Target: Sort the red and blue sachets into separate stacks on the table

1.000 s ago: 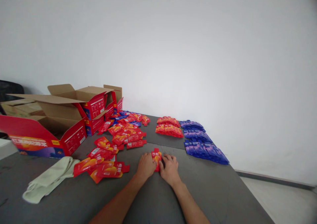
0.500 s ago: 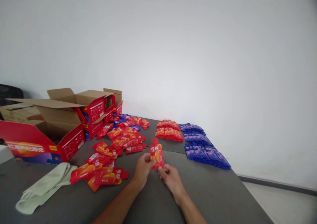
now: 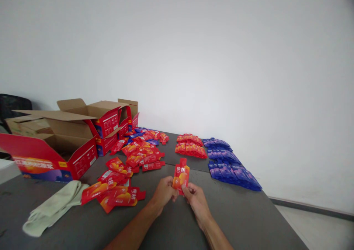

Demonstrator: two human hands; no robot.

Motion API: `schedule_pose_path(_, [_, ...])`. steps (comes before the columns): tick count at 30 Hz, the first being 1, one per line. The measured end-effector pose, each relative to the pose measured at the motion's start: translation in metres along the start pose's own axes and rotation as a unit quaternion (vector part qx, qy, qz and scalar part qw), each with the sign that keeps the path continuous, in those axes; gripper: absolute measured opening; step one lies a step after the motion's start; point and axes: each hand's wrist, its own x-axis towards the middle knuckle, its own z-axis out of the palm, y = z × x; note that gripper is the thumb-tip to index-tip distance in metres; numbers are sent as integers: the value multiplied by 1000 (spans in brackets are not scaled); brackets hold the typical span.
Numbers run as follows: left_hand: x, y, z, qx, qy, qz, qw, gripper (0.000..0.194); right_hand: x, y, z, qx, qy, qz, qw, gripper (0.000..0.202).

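Observation:
A red spouted pouch [image 3: 181, 174] with orange fruit printed on it is held up over the dark table, its narrow neck pointing away from me. My right hand [image 3: 197, 202] pinches its lower right corner, thumb across the front. My left hand [image 3: 165, 193] is closed at its lower left edge, fingers curled; part of that grip is hidden. To the left lie loose red pouches [image 3: 121, 197] in an untidy heap. Beyond my hands are overlapping rows of red pouches [image 3: 190, 149], with rows of blue pouches [image 3: 232, 174] to their right.
Open red cardboard boxes [image 3: 83, 159] stand along the left side, some stacked. A pale green folded cloth [image 3: 52, 207] lies in front of them. More red and blue pouches [image 3: 135, 135] are mixed by the boxes. A white wall [image 3: 221, 76] rises behind the table [image 3: 249, 220].
Both hands and the pouch have shifted slightly right in view. My left thumb has come off the pouch's front to its edge, while my right thumb now lies over the front.

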Motion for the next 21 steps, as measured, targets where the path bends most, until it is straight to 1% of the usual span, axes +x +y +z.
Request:
schedule_pose_path(3, [-3,4,1,14,-18,32,999,23,2,5,-1,20,1,9,1000,46])
schedule_pose_path(6, [-5,8,1,13,-12,64,998,20,2,8,-2,27,3,17,999,46])
schedule_pose_path(8, [-5,9,0,15,-14,54,998,21,0,4,-1,35,-4,14,999,44])
schedule_pose_path(11, [-7,8,-2,25,-47,27,998,19,-3,-6,0,65,-17,-15,998,39])
schedule_pose_path(13, [-10,6,-1,38,-85,16,996,15,-3,-9,-1,67,13,-30,997,38])
schedule_pose_path(16, [-15,7,4,43,-135,17,990,17,1,-3,-4,69,66,-33,995,36])
schedule_pose_path(18, [-17,8,7,36,-137,28,990,17,4,4,-6,91,81,-33,992,34])
schedule_pose_path(21, [-18,11,8,41,-127,36,990,15,6,9,-7,126,82,-24,988,34])
